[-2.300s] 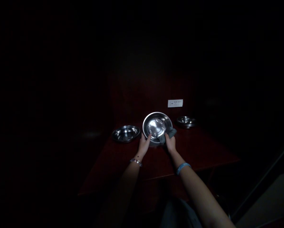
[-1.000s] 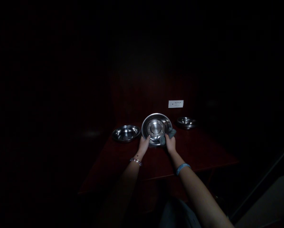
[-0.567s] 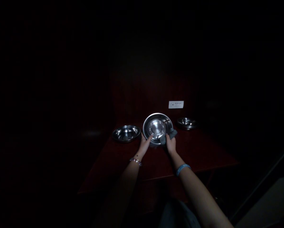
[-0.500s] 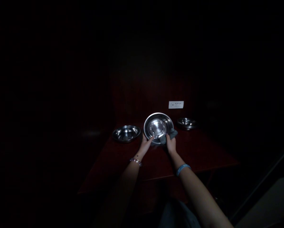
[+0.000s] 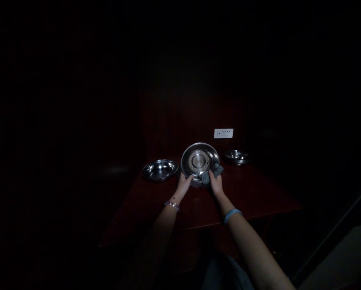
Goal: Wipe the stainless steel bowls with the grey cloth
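Darkness surrounds the reddish surface (image 5: 250,195) that I view from far away. Between one steel dish (image 5: 160,170) and what seems a bowl stack (image 5: 237,157), the steel basin (image 5: 198,161) is held tilted, its inside facing me. Fingers of the left hand (image 5: 184,184) hold its lower rim; those of the right hand (image 5: 216,184) press a grey cloth (image 5: 218,170) to it. I judge this as wiping; the next move needs, I think, a firm left grip.

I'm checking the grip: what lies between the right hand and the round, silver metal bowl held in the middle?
A crumpled gray cloth lies between the right hand and the bowl, at its lower right; the head view shows it.
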### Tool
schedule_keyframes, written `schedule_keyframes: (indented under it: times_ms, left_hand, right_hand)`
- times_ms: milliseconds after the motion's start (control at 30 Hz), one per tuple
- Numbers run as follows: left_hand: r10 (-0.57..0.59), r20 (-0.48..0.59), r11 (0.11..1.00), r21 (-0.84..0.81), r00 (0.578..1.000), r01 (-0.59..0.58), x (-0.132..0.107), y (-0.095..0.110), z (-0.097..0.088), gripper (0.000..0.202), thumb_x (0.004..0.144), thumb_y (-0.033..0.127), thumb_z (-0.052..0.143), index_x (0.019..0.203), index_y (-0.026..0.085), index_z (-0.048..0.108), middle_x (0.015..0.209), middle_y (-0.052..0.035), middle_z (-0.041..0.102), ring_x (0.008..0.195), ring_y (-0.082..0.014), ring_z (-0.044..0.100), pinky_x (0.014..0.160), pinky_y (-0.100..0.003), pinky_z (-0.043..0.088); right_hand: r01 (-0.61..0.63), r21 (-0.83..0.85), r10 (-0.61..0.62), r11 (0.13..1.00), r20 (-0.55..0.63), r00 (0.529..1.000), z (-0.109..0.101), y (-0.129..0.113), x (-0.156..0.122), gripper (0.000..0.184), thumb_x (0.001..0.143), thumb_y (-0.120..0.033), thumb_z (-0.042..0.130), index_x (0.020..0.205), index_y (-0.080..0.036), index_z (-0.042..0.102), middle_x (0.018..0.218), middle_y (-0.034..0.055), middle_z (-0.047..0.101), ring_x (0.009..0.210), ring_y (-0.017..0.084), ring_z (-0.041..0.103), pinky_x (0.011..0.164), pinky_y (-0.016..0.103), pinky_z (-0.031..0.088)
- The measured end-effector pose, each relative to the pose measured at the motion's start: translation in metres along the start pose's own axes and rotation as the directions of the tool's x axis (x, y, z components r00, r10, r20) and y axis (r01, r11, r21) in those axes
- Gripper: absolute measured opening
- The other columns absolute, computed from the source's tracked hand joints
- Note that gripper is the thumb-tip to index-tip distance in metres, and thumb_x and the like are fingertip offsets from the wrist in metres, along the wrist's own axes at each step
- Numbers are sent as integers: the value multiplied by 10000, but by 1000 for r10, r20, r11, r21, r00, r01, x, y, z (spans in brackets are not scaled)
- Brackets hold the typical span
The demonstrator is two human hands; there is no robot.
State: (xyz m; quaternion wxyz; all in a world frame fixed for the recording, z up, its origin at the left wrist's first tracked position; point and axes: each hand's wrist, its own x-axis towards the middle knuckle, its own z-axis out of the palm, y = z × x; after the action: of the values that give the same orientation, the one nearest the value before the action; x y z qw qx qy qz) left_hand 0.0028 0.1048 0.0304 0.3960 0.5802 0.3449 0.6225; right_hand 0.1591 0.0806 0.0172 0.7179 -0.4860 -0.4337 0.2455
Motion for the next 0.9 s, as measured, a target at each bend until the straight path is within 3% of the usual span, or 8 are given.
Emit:
schedule_keyframes:
  times_ms: [133,233,400,600,767,900]
  left_hand:
    - [33,-21,999,-9,999,-33,-1,0,0,636,727,145,649,1333,184,458,1325,-108,601,1265,-239,542,1145,-404,338]
    - [54,-100,998,-5,994,-55,0,1,-3,638,784,216,633,1372,179,389,1351,-119,569,1270,-223,537,1138,-390,352]
    - [31,-171,999,-17,985,-34,0,10,-7,421,885,374,562,1258,185,515,1263,-109,629,1212,-232,584,1085,-386,424]
    - [27,-193,998,-53,981,-38,-1,18,-8,440,899,496,544,1201,180,592,1230,-108,660,1176,-241,612,1052,-378,459]
    - [-12,-77,996,-85,997,6,-2,13,-4,426,881,410,601,1242,185,577,1299,-101,639,1226,-235,589,1103,-399,413]
    - [-24,17,997,-68,1000,25,-4,5,3,551,788,287,712,1295,157,540,1334,-132,613,1269,-252,558,1138,-433,364]
  right_hand:
    - [-9,-23,9,1000,-19,1000,-1,-3,-1,415,793,-499,594,1021,-158,654,1075,114,727,1079,273,657,984,400,492]
    - [-3,-30,3,1000,-1,1000,-1,-7,-2,412,801,-489,591,1049,-166,650,1108,105,723,1106,263,648,1001,393,483]
    - [16,-27,-15,1000,19,1000,1,-10,-3,389,796,-468,610,1050,-177,649,1100,99,728,1104,257,654,987,385,497]
    - [-6,-28,7,1000,31,999,-1,-10,-3,345,783,-475,618,964,-185,663,1008,93,744,1044,261,677,928,364,524]
    - [-52,-48,50,997,-45,998,-3,-9,-3,337,784,-500,589,861,-181,668,876,85,747,964,272,695,868,351,540]
    - [-63,-42,60,997,-61,996,-4,-6,-1,357,780,-514,578,851,-176,667,889,91,750,922,264,702,858,352,544]
